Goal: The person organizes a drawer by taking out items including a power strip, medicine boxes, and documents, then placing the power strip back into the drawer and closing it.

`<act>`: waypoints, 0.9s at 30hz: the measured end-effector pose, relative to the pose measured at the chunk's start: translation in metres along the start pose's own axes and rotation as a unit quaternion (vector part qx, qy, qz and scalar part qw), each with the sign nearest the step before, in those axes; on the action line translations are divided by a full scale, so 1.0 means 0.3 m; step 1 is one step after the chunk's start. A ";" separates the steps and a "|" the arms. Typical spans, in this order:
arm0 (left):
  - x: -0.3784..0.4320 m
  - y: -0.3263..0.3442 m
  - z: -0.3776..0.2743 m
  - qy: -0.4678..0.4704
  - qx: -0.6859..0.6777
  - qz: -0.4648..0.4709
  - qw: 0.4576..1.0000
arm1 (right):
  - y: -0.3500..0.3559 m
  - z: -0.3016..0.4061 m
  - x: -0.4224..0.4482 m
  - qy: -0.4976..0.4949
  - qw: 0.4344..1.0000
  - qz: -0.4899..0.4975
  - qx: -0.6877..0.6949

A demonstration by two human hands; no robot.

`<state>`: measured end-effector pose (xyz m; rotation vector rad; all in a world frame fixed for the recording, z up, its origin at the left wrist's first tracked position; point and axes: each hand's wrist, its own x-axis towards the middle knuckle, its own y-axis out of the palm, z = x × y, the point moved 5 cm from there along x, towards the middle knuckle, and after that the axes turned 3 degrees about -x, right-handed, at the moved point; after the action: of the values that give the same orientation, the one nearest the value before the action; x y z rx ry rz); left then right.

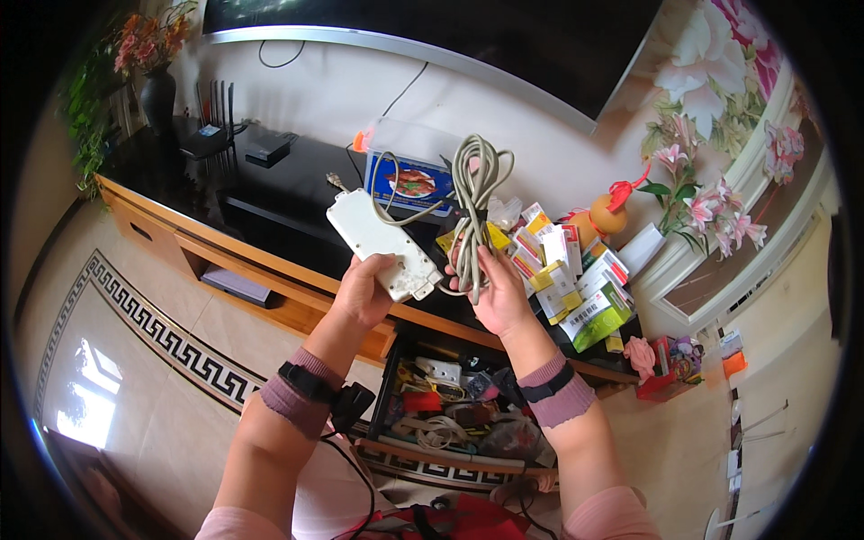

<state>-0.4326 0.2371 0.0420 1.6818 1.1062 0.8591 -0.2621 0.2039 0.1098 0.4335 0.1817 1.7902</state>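
Observation:
My left hand (365,290) grips the lower end of a white power strip (375,236), its thumb on the face with screws and a keyhole slot. A coiled grey cable (474,202) stands upright in my right hand (496,283), held at its lower part, with a dark tie around the coil. A loop of the cable runs between coil and strip. A plug (335,181) shows beside the strip's upper end. Below both hands, an open drawer (449,455) holds a white power strip (439,370), a bundled white cable (439,432) and plastic bags.
The black-topped TV cabinet (169,179) carries a router (204,140), a small black box (268,150), a clear plastic bin (412,145) and many medicine boxes (597,314). A gourd (607,214) and artificial lilies (715,209) stand right. A red box (668,385) sits beyond the cabinet's right end.

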 end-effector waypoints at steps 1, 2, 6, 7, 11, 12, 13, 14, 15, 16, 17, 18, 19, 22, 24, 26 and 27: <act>-0.015 0.021 0.000 0.029 0.029 -0.006 0.999 | -0.013 0.003 -0.024 0.010 1.000 -0.001 0.010; -0.027 0.042 0.013 0.026 0.043 -0.005 0.999 | -0.025 0.007 -0.047 0.017 0.999 -0.018 0.020; -0.043 0.062 0.064 0.004 0.030 0.032 0.999 | -0.074 0.017 -0.106 0.012 0.999 -0.025 -0.020; -0.049 0.068 0.082 0.002 0.041 0.054 0.998 | -0.075 0.017 -0.119 0.010 0.999 -0.025 -0.020; -0.074 0.074 0.174 -0.029 0.061 0.043 0.997 | -0.104 0.036 -0.167 -0.075 0.972 -0.057 -0.214; -0.079 0.079 0.190 -0.022 0.072 0.054 0.996 | -0.083 0.041 -0.178 -0.074 0.969 -0.047 -0.231; -0.088 0.080 0.205 -0.023 0.074 0.054 0.996 | -0.061 0.047 -0.186 -0.073 0.966 -0.036 -0.247; -0.098 0.080 0.217 -0.020 0.094 0.038 0.995 | -0.045 0.052 -0.189 -0.102 0.954 -0.030 -0.281; -0.106 0.088 0.229 -0.018 0.114 0.023 0.993 | -0.043 0.053 -0.203 -0.110 0.942 -0.042 -0.313; -0.108 0.090 0.246 -0.032 0.109 0.018 0.993 | -0.044 0.055 -0.213 -0.121 0.933 -0.034 -0.338; -0.110 0.100 0.258 -0.035 0.110 0.020 0.993 | -0.046 0.058 -0.223 -0.132 0.922 -0.026 -0.363; -0.115 0.111 0.272 -0.048 0.109 0.022 0.993 | -0.018 0.078 -0.244 -0.137 0.917 -0.016 -0.375; -0.121 0.123 0.288 -0.061 0.107 0.024 0.992 | -0.037 0.061 -0.258 -0.138 0.922 -0.035 -0.360; -0.126 0.128 0.337 -0.072 0.076 0.077 0.991 | 0.008 0.116 -0.323 -0.206 0.828 -0.019 -0.522; -0.131 0.142 0.376 -0.104 0.073 0.109 0.986 | 0.029 0.153 -0.359 -0.227 0.794 -0.021 -0.564; -0.140 0.167 0.404 -0.121 0.080 0.139 0.980 | 0.012 0.171 -0.396 -0.225 0.784 -0.028 -0.578; -0.148 0.196 0.418 -0.134 0.091 0.169 0.972 | -0.004 0.183 -0.414 -0.225 0.779 -0.042 -0.584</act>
<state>-0.3197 0.1460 0.0521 2.1094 0.7427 0.7230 -0.2142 0.0793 0.1356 -0.0800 -1.1874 1.3299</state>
